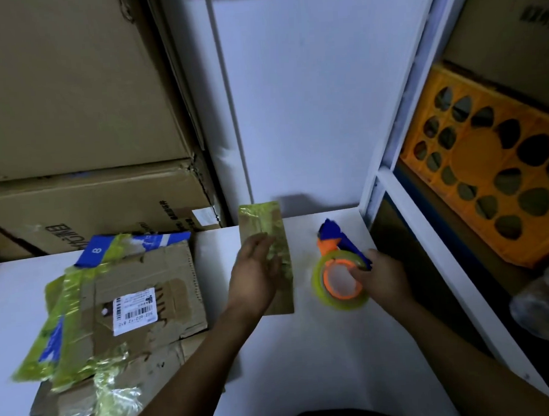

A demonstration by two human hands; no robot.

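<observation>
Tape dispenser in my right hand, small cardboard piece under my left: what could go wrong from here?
1. Your left hand lies on the cardboard piece, so the tape dispenser in your right hand could nick it crossing over.
2. The piece sits loose on the smooth white table; pulling tape might drag it.
3. Its old tape is crinkled, so new tape may wrinkle.

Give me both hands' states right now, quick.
Left hand: open, over the cardboard strip; contact cannot be told.
Right hand: fingers grip the tape roll.
</observation>
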